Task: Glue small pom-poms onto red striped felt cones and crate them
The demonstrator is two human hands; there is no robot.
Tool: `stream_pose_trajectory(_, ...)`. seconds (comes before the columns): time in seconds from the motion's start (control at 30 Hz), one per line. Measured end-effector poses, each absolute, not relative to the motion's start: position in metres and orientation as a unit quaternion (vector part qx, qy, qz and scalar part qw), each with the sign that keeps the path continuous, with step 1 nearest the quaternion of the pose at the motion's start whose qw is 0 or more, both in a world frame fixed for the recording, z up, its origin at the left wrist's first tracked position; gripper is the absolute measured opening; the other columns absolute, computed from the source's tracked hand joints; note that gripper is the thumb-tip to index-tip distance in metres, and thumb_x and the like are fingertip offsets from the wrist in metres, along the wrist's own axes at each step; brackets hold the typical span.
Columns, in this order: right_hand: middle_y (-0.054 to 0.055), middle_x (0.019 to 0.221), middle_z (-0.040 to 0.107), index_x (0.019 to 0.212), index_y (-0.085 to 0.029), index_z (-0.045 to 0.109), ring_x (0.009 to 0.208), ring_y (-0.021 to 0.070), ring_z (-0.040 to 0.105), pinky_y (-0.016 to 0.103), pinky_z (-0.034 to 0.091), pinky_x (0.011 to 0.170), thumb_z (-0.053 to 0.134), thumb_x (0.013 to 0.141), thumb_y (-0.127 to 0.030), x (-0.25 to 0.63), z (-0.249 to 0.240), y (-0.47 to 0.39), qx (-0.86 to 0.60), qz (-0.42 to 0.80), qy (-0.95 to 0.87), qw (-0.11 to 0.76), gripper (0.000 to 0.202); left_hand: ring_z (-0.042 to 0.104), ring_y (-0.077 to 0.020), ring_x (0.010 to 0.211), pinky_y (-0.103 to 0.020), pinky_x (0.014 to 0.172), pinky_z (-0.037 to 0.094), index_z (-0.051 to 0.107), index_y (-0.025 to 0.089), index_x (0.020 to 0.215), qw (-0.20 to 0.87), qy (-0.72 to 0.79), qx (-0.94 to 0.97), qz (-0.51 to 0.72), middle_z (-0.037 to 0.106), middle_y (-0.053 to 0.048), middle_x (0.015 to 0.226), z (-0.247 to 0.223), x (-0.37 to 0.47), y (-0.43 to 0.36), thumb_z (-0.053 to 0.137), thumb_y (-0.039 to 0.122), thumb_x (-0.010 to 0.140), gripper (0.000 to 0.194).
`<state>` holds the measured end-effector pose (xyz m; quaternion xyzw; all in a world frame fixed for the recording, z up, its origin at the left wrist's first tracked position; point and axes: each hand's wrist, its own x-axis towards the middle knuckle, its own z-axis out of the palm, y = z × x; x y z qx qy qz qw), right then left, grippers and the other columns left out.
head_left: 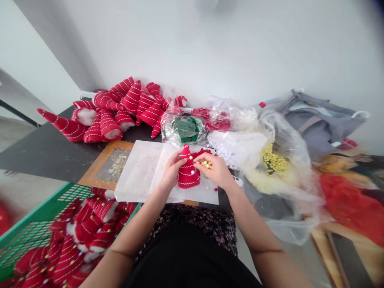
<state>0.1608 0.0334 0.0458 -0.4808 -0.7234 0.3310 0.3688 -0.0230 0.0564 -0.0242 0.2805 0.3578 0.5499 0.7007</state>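
In front of me a red cone-shaped stuffed piece (188, 178) with white stitched lines stands over white paper (138, 172). My left hand (172, 170) grips its left side, thumb across the front. A yellow pompom (191, 157) sits on the upper part of the cone and a white one (192, 172) lower down. Close to the cone's right side, my right hand (213, 170) has thumb and fingertips pinched together; what they hold is too small to make out. Loose yellow pompoms (206, 164) lie by the right fingers, with dark red pompoms (204, 152) just behind.
Several plain striped red cones (120, 108) are heaped at the back left. A green basket (39, 216) below holds cones with pompoms. Bags of green pompoms (186, 129), white pompoms (225, 150) and yellow pompoms (273, 158) crowd the right, before a grey bag (318, 120).
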Motion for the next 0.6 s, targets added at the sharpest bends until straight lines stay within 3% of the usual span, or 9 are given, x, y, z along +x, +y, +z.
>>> stream_pose_trajectory(0.17,0.0,0.085,0.077,0.092,-0.025,0.067,0.073,0.0204,0.071,0.03,0.049,0.07,0.075,0.095,-0.023,0.145,0.037,0.022,-0.471,0.234,-0.802,0.283,0.008,0.07,-0.0209,0.08,-0.031,0.077,0.051,0.075,0.023,0.104,0.668,0.373,0.321,0.559,0.076,0.0,0.083,-0.02,-0.015,0.055,0.088,0.025,0.068,0.038)
stream_pose_trajectory(0.33,0.006,0.084,0.076,0.084,-0.022,0.07,0.074,0.0223,0.071,0.032,0.051,0.07,0.068,0.101,-0.019,0.136,0.024,0.021,-0.432,0.147,-0.861,0.223,0.017,0.066,-0.0183,0.074,-0.029,0.071,0.047,0.075,0.022,0.103,0.662,0.378,0.331,0.556,0.075,0.001,0.08,-0.018,-0.015,0.054,0.087,0.026,0.068,0.037)
stream_pose_trajectory(0.6,0.007,0.105,0.083,0.11,-0.026,0.082,0.093,0.025,0.079,0.036,0.061,0.086,0.062,0.107,-0.027,0.162,0.036,0.02,-0.434,0.173,-0.802,0.373,0.02,0.07,-0.0192,0.076,-0.03,0.074,0.051,0.074,0.022,0.101,0.691,0.362,0.281,0.559,0.078,0.0,0.087,-0.019,-0.018,0.054,0.088,0.026,0.065,0.039)
